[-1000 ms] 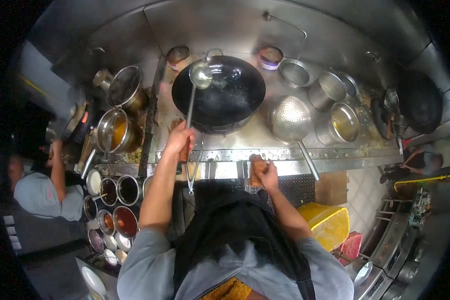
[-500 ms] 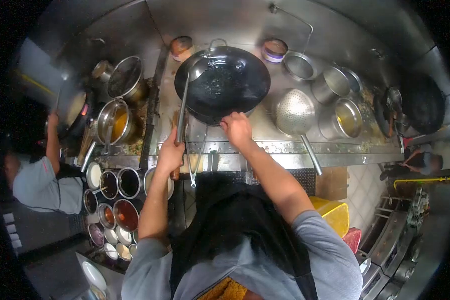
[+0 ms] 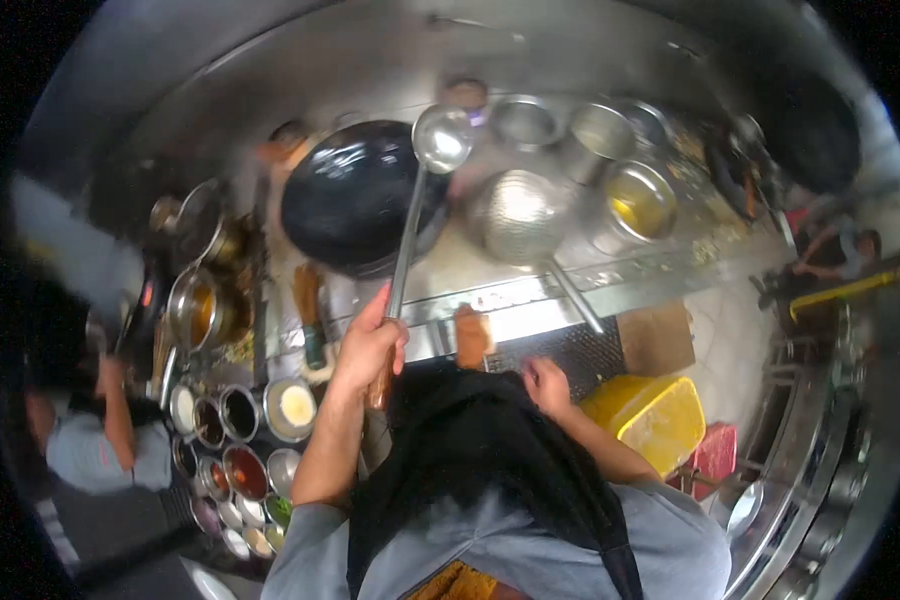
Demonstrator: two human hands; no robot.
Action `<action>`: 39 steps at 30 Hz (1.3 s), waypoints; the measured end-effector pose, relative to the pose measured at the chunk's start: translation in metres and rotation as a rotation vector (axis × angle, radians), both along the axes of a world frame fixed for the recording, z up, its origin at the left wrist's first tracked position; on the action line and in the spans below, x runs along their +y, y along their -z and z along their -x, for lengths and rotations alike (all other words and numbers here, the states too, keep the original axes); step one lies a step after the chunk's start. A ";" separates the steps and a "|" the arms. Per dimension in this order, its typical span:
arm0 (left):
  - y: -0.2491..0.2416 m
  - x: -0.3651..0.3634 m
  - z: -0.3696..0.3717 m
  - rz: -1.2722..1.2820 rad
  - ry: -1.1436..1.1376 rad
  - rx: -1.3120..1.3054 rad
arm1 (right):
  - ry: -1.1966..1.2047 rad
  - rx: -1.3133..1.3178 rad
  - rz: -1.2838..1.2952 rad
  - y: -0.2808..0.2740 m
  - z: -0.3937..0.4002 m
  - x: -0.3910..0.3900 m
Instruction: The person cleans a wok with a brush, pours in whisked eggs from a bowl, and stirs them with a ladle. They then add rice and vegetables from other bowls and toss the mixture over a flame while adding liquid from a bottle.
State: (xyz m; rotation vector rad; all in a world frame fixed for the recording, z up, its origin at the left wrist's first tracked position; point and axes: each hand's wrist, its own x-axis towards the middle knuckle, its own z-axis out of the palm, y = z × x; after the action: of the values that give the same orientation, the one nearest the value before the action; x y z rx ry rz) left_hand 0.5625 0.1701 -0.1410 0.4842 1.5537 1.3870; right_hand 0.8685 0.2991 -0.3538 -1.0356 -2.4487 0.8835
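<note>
My left hand (image 3: 368, 352) is wrapped round the wooden handle of a long metal ladle (image 3: 442, 140). The ladle's bowl is raised over the right rim of a large black wok (image 3: 355, 200). Close to my apron, my right hand (image 3: 547, 386) is off the wok with its fingers curled; whether anything is in them is too blurred to tell. A perforated metal strainer (image 3: 520, 215) rests on the stove right of the wok. An orange-brown cloth or mitt-like item (image 3: 471, 337) lies at the counter's front edge between my hands.
Metal pots, one with yellow liquid (image 3: 640, 200), stand at the right. Several sauce and ingredient containers (image 3: 246, 470) sit at the lower left. A yellow bin (image 3: 660, 420) is at my right. Another person (image 3: 110, 440) works at the far left.
My right hand has left the wok's rim and come back toward my body. The ladle has swung up out of the wok to the right. The view has turned, shifting the wok leftward.
</note>
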 end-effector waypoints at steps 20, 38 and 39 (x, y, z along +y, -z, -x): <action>0.027 0.372 -0.178 0.429 0.640 0.081 | 0.029 -0.367 0.752 0.260 -0.366 -0.072; -0.034 0.111 -0.073 -0.334 0.211 -1.069 | -0.225 -0.595 0.549 0.165 -0.264 0.010; -0.030 0.092 -0.049 -0.298 0.146 -0.971 | -0.110 -0.533 0.657 0.158 -0.251 0.004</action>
State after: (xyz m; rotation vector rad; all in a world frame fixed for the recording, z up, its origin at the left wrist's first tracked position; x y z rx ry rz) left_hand 0.6116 0.2625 -0.1112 0.0483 0.5216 1.4224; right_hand 1.1196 0.3031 -0.5118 -1.5210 -2.7100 1.7100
